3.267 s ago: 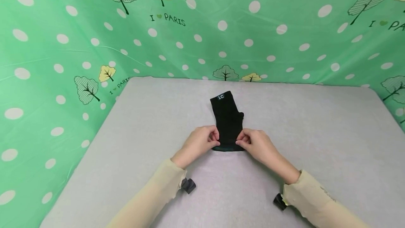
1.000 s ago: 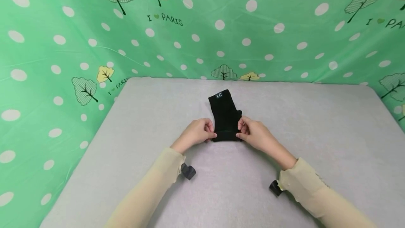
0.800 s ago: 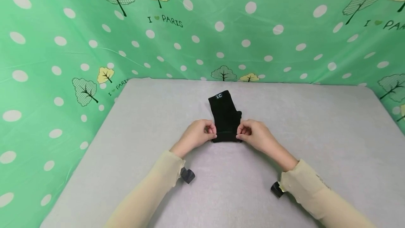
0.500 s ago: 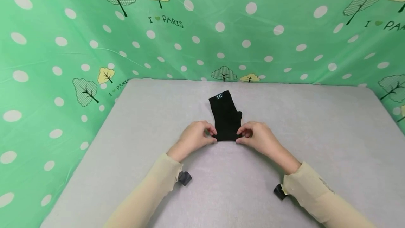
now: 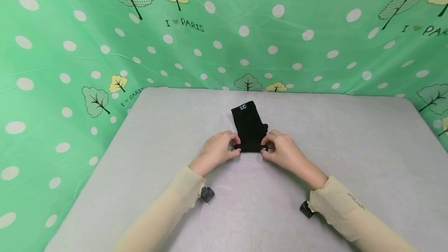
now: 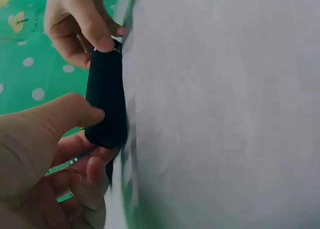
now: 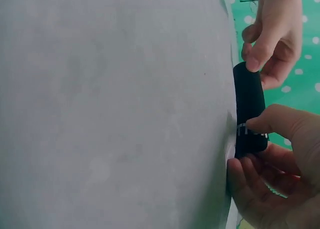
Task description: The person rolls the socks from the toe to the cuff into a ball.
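Note:
A black sock lies on the table with its cuff, marked by a small LC label, pointing away. Its near end is rolled into a thick black roll. My left hand pinches the roll's left end between thumb and fingers. At the other end, my right hand grips the roll the same way. White lettering shows on the roll beside the right thumb in the right wrist view. A small bump, like the heel, sticks out on the sock's right side.
The grey table stretches around the sock on all sides. Behind and to the left hangs a green dotted curtain with printed trees. Dark wrist-worn devices stick out below both cream sleeves.
The sock's near end has been rolled further away from me, so the flat part is shorter. Both hands have moved slightly forward with it, loosening briefly and gripping again.

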A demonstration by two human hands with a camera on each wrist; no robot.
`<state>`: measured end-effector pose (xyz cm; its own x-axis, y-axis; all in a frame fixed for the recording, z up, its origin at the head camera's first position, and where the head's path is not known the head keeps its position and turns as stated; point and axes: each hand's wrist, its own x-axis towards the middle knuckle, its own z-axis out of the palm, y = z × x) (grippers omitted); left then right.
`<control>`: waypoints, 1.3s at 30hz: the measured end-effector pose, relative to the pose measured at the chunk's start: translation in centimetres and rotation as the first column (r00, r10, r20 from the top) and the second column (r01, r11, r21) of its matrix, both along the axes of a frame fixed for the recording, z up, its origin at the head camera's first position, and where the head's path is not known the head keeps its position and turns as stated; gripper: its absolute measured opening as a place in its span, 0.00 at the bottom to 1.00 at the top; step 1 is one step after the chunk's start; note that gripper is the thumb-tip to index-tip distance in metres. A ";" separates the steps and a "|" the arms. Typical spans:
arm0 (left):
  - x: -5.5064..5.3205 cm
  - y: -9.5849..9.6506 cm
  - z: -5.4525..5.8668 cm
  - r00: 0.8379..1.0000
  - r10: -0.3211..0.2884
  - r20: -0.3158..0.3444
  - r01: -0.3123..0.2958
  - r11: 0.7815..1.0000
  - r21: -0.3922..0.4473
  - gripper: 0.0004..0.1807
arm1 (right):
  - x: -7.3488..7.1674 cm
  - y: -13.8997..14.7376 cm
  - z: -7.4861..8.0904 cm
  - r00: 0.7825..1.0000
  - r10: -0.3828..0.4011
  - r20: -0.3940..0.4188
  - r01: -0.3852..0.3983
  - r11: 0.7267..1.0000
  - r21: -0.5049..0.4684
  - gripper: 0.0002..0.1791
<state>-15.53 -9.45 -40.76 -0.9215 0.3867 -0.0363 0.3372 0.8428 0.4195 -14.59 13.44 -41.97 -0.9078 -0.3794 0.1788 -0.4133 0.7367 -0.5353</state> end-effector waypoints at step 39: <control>-0.7 -0.1 0.4 0.993 0.113 0.031 -0.116 0.987 0.108 0.03 | -0.4 0.7 -0.1 0.987 -0.066 0.149 0.089 0.983 -0.158 0.05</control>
<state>-16.22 -9.54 -40.32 -0.9592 0.2819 -0.0226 0.2299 0.8239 0.5181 -14.97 14.14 -42.04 -0.9539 -0.2833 0.0989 -0.2689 0.6610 -0.7005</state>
